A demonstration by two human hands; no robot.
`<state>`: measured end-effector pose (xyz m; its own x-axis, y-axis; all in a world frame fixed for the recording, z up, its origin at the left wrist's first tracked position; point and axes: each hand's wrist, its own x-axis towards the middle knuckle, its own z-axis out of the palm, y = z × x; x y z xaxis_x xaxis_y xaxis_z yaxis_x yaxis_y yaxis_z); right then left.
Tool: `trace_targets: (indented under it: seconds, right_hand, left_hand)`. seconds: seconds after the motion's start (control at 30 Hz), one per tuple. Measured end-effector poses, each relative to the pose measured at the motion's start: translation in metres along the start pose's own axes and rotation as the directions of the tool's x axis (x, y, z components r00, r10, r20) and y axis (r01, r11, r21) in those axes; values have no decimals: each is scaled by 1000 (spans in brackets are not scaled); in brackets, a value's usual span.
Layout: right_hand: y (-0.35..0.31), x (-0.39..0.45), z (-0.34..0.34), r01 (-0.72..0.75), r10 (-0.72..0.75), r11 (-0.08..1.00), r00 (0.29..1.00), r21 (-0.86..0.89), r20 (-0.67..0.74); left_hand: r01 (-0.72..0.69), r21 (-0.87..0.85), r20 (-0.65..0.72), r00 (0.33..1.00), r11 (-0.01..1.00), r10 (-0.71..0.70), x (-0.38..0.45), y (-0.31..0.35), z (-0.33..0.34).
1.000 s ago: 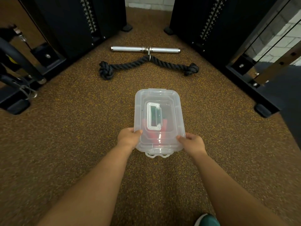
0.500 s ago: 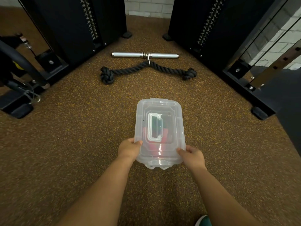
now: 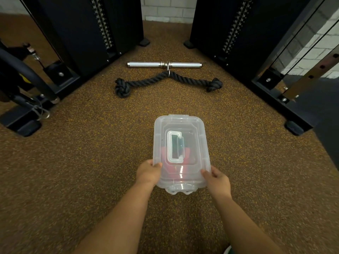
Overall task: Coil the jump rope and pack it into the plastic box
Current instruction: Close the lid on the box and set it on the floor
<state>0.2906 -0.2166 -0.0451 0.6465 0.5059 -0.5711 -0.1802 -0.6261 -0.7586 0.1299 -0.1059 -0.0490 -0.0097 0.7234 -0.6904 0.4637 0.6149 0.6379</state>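
A clear plastic box [image 3: 198, 129] with its lid on and a folded carry handle sits in the middle of the view, over the brown speckled floor. Red and dark shapes of the jump rope [image 3: 169, 168] show blurred through the lid. My left hand [image 3: 148, 172] grips the box's near left corner, thumb on the lid. My right hand [image 3: 217, 180] grips the near right corner the same way. Whether the box rests on the floor or is held just above it I cannot tell.
A thick black knotted rope attachment [image 3: 165, 81] and a chrome bar [image 3: 164, 64] lie on the floor beyond the box. Black weight-stack machines [image 3: 82, 28] stand left and right [image 3: 229, 28], with black frame feet [image 3: 293, 127] at both sides.
The box and both hands sit lower in the view than before, and more of the back wall shows. Both hands keep the same grip on the near corners.
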Motion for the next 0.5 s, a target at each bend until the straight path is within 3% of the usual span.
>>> trace_targets:
  seconds: [0.1,0.17,0.2,0.27,0.37,0.5]
  right_hand:
    - [8,-2,10,-77,78,997,996,9,-44]
    - [16,-2,16,-230,230,973,973,27,19]
    - [19,-3,18,-310,303,949,948,59,96]
    - [24,-3,20,-413,371,898,895,148,246]
    - [30,0,20,-430,377,891,881,149,287]
    - [33,2,15,-410,384,907,900,98,208]
  left_hand:
    - [-67,171,-51,996,983,76,-2,2,6]
    - [-230,391,-108,950,891,293,-13,2,11]
    - [-356,472,-70,897,806,437,-18,1,13]
    - [-574,564,168,783,593,599,-24,-8,18]
    - [-646,640,440,751,415,492,-22,-23,15]
    - [-627,717,502,768,304,397,-19,-23,10]
